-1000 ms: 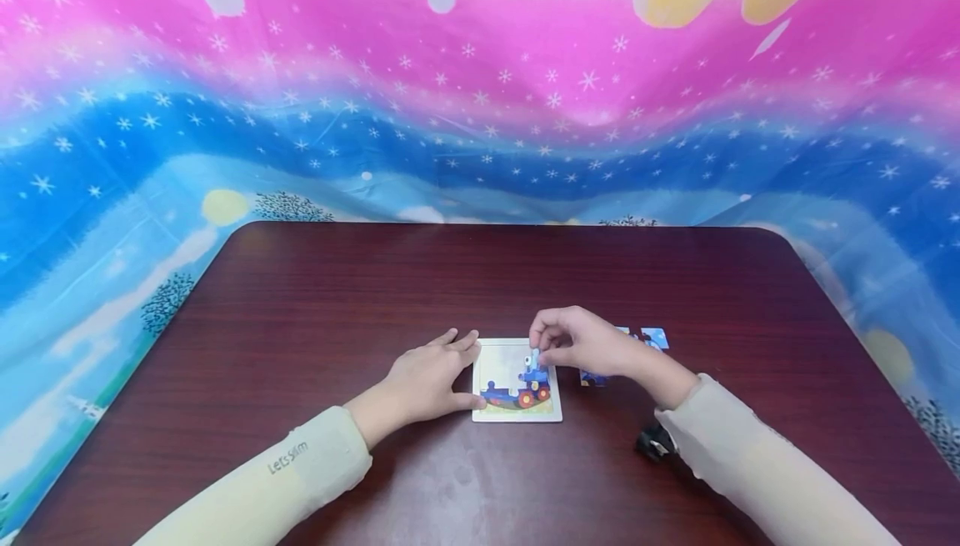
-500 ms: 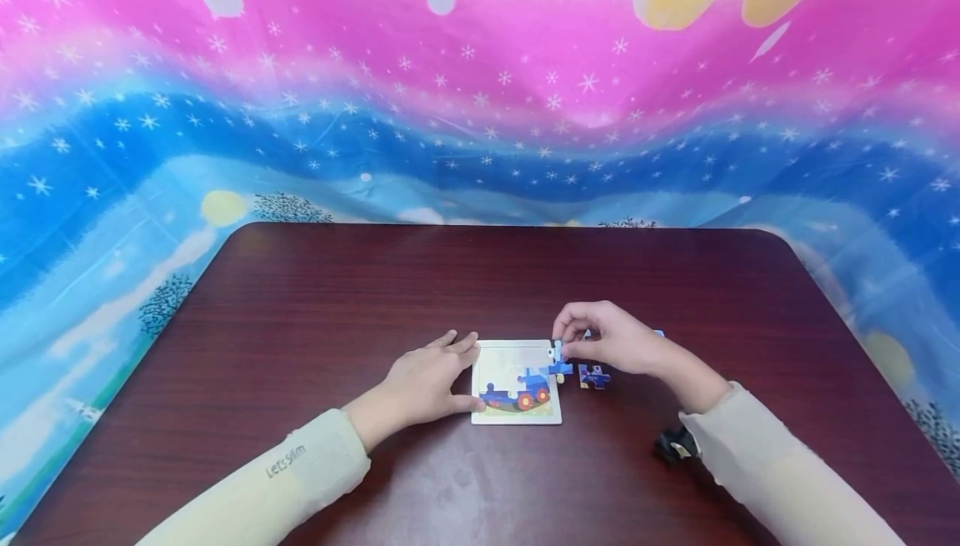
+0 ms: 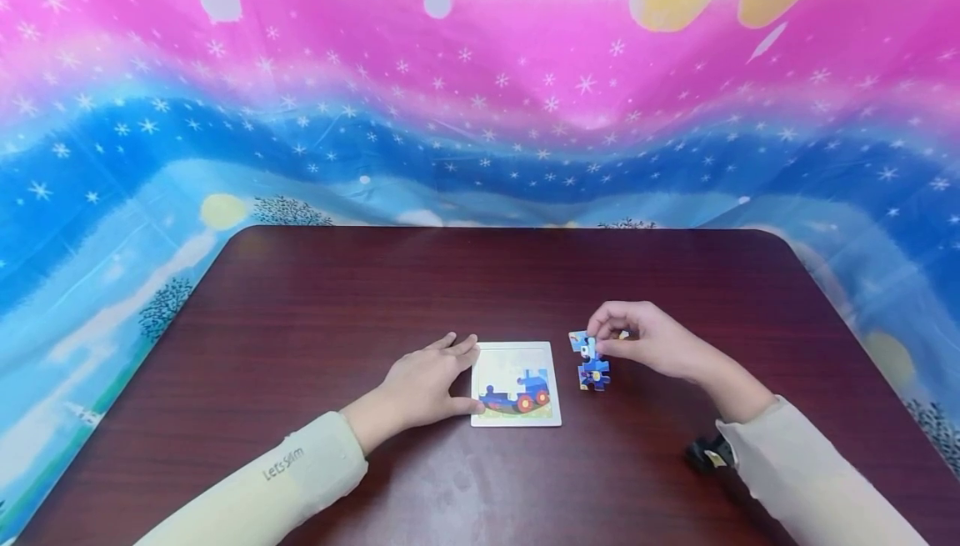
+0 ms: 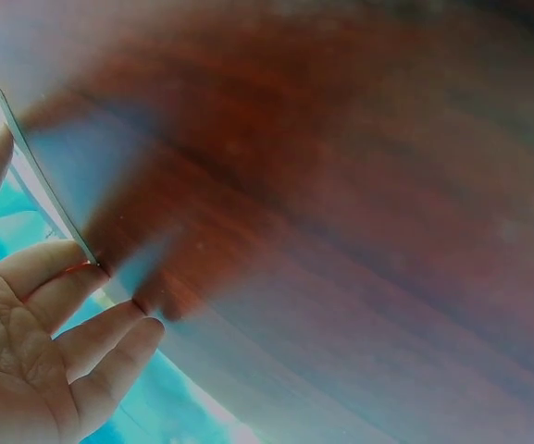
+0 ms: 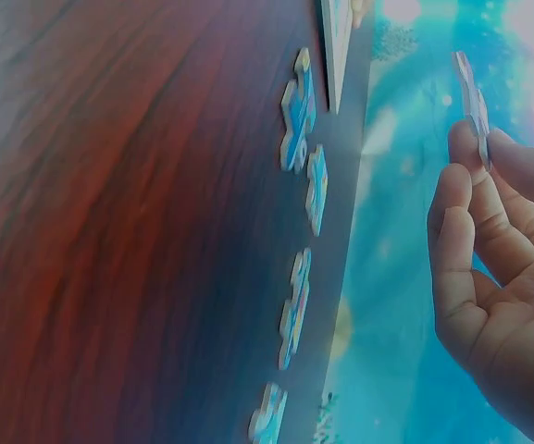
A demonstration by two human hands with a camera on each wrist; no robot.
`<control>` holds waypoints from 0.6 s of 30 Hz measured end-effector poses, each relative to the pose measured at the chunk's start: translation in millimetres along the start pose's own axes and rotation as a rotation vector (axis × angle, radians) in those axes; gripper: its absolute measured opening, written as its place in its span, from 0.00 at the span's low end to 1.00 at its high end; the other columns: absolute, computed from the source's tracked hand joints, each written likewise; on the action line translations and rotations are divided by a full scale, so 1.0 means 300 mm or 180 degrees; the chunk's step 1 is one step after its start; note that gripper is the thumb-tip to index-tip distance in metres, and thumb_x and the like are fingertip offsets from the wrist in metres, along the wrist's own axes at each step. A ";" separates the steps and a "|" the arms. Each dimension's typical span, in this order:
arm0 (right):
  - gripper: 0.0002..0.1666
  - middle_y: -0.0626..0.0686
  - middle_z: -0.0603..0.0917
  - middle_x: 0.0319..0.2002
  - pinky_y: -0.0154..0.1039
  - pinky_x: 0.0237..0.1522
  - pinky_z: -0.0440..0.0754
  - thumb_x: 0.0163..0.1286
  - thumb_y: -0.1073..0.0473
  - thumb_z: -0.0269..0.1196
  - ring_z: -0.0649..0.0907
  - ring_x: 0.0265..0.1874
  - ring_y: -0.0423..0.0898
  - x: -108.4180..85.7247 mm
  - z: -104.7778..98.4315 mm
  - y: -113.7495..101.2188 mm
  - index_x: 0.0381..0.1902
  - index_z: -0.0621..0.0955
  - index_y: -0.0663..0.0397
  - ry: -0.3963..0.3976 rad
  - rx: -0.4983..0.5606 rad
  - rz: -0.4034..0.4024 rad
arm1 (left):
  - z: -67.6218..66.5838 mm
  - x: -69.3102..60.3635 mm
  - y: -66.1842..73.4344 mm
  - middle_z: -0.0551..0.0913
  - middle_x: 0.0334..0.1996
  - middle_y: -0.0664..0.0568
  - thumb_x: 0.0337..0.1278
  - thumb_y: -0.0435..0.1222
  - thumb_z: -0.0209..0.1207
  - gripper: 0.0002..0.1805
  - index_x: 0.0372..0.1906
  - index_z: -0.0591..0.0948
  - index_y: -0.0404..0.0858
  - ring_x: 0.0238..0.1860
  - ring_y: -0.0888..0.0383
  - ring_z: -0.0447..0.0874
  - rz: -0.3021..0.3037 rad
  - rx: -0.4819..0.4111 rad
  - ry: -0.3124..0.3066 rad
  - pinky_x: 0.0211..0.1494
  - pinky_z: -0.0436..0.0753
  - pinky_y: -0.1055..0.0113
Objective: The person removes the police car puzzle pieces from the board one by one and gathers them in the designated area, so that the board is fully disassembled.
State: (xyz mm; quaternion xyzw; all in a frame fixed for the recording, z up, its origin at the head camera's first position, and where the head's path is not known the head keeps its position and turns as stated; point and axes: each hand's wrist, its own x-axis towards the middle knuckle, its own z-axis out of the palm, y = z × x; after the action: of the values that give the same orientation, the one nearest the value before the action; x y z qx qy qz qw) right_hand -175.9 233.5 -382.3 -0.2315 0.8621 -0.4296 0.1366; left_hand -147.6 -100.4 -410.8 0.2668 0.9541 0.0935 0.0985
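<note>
"Inside the tray (image 3: 517, 423), what's done?"
"Seemingly the train's lower part (image 3: 531, 398); its top remains. Right of the tray, the right hand (image 3: 651, 342) pinches a piece (image 5: 473, 106) near loose pieces (image 5: 296, 125); the left hand (image 3: 427, 377), fingers relaxed, touches the tray's left edge."

Left forearm (image 3: 251, 483) sleeved, angles up and inward; left wrist (image 3: 362, 423) bare, nearly straight. Left hand (image 3: 426, 381) lies back side up, fingers extended with a slight bend, thumb spread well clear of them. Right forearm (image 3: 825, 475), likewise sleeved, slants in from the lower right; right wrist (image 3: 738, 392) bare. Right hand (image 3: 651, 342) makes a pinch, thumb against index, remaining fingers curled. Hands well apart.
</note>
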 end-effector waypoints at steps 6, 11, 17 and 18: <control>0.08 0.49 0.85 0.33 0.33 0.36 0.80 0.65 0.65 0.67 0.82 0.32 0.40 -0.039 -0.020 0.022 0.42 0.82 0.58 0.0113 -0.0031 -0.0068 | 0.001 0.004 0.000 0.69 0.73 0.54 0.51 0.61 0.67 0.44 0.70 0.73 0.44 0.75 0.48 0.65 0.0001 0.0030 -0.0009 0.60 0.80 0.46; 0.08 0.49 0.84 0.33 0.32 0.37 0.81 0.66 0.66 0.66 0.82 0.33 0.39 -0.073 -0.031 0.046 0.42 0.82 0.58 0.0148 -0.0066 -0.0054 | 0.000 0.005 0.001 0.68 0.73 0.54 0.51 0.61 0.67 0.44 0.70 0.73 0.44 0.75 0.47 0.65 -0.0006 0.0025 -0.0026 0.62 0.79 0.48; 0.07 0.49 0.84 0.33 0.32 0.37 0.81 0.66 0.66 0.66 0.81 0.32 0.39 -0.104 -0.040 0.074 0.42 0.81 0.58 0.0148 -0.0083 0.0037 | -0.002 0.004 0.002 0.69 0.73 0.53 0.51 0.60 0.67 0.44 0.70 0.73 0.43 0.75 0.47 0.65 -0.0015 -0.0006 -0.0036 0.64 0.78 0.48; 0.07 0.49 0.84 0.33 0.32 0.37 0.81 0.66 0.66 0.66 0.81 0.32 0.39 -0.107 -0.042 0.078 0.42 0.81 0.58 0.0140 -0.0088 0.0069 | -0.002 0.004 0.002 0.69 0.73 0.53 0.51 0.60 0.67 0.43 0.70 0.73 0.43 0.75 0.47 0.65 -0.0018 -0.0007 -0.0038 0.64 0.78 0.47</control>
State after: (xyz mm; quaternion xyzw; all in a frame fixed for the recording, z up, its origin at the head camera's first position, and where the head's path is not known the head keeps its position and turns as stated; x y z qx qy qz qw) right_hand -160.4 270.9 -392.3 -0.2144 0.8733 -0.4211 0.1190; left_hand -148.5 -99.2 -410.3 0.2646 0.9542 0.0928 0.1047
